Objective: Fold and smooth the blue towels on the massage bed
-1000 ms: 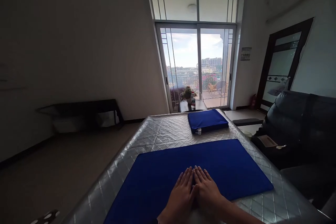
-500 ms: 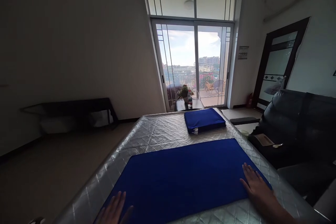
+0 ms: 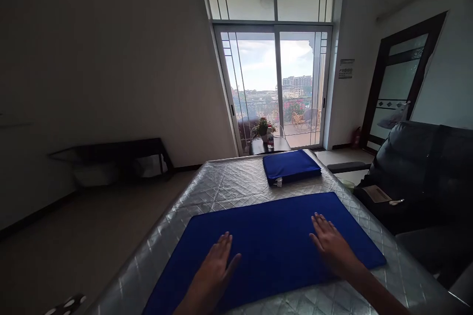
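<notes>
A dark blue cloth point(image 3: 271, 241) lies spread flat on a table with a silver quilted cover point(image 3: 236, 177). My left hand point(image 3: 214, 268) rests over the left half of the cloth, fingers stretched out and thumb apart. Over the right part of the same cloth is my right hand point(image 3: 329, 240), also flat with its fingers extended. Neither hand holds anything. Beyond the spread cloth sits a folded stack of blue cloth point(image 3: 291, 165) with a small white tag on its near edge.
A small dark table point(image 3: 258, 147) with a potted plant point(image 3: 263, 128) and a bottle point(image 3: 270, 138) stands past the far end. On the right is a black leather sofa point(image 3: 417, 172) with a brown flat item point(image 3: 377, 194). A low dark rack point(image 3: 125, 150) is by the left wall.
Both hands have moved inward from the sides of the blue cloth, the left one also farther forward. The cloth stays spread, and the view has shifted slightly.
</notes>
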`<state>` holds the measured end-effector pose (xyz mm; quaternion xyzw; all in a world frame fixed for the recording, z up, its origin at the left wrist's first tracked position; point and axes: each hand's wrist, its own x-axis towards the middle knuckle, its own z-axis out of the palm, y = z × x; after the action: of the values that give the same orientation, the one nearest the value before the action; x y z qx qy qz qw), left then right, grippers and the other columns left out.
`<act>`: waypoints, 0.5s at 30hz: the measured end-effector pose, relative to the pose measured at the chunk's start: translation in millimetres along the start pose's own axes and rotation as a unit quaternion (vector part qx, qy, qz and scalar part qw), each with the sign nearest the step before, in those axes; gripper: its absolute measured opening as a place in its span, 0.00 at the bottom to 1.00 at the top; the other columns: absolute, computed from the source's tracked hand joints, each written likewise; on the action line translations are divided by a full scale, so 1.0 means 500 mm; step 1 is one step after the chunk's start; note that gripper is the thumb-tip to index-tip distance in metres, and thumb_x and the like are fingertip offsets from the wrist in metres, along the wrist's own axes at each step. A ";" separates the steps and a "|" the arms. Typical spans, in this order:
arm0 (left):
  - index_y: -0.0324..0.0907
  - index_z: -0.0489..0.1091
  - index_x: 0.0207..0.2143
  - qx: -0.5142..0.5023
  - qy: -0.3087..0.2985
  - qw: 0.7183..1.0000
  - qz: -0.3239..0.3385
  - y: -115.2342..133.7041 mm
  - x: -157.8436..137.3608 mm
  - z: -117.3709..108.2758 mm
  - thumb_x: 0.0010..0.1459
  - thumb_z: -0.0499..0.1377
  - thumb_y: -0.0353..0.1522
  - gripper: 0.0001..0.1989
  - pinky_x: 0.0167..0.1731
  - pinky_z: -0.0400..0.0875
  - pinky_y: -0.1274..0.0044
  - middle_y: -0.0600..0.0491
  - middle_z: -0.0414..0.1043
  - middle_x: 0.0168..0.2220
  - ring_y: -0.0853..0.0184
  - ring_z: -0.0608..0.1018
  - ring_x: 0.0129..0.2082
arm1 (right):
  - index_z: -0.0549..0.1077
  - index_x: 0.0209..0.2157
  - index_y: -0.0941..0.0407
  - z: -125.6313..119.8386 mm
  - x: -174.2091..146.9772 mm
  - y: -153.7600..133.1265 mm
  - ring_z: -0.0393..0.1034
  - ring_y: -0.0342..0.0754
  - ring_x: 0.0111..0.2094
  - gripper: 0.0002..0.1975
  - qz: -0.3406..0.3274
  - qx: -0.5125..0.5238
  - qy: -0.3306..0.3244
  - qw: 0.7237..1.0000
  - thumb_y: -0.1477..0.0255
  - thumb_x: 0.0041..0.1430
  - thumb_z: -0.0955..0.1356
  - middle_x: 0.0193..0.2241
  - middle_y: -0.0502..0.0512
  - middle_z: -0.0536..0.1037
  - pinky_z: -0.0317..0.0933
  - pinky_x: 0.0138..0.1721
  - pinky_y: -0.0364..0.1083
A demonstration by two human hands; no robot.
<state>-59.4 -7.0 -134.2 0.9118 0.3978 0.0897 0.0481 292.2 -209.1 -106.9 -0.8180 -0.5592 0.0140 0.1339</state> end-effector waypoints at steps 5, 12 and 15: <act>0.38 0.52 0.70 -0.021 0.003 0.988 0.154 0.225 0.091 0.030 0.72 0.39 0.48 0.33 0.68 0.57 0.59 0.44 0.51 0.71 0.58 0.55 0.71 | 0.51 0.71 0.64 0.036 0.058 -0.204 0.35 0.53 0.73 0.33 -0.089 0.042 -0.076 0.992 0.61 0.73 0.49 0.72 0.60 0.44 0.36 0.71 0.56; 0.39 0.47 0.71 -0.008 -0.021 0.996 0.091 0.131 0.066 0.054 0.70 0.39 0.51 0.36 0.69 0.54 0.59 0.45 0.46 0.72 0.57 0.52 0.72 | 0.48 0.72 0.62 0.067 0.058 -0.124 0.34 0.51 0.73 0.37 -0.047 0.029 -0.076 0.996 0.53 0.72 0.49 0.72 0.57 0.43 0.33 0.71 0.55; 0.39 0.47 0.71 0.016 -0.022 1.000 0.008 -0.009 0.012 0.056 0.69 0.40 0.52 0.37 0.69 0.53 0.58 0.46 0.45 0.73 0.57 0.51 0.72 | 0.50 0.72 0.60 0.063 0.038 -0.006 0.35 0.51 0.73 0.37 -0.001 0.001 -0.051 0.999 0.53 0.71 0.49 0.72 0.55 0.44 0.34 0.71 0.56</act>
<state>-53.0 0.2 -161.4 0.9173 0.3908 0.0635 0.0413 291.0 -184.3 -134.2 -0.8156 -0.5660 0.0565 0.1058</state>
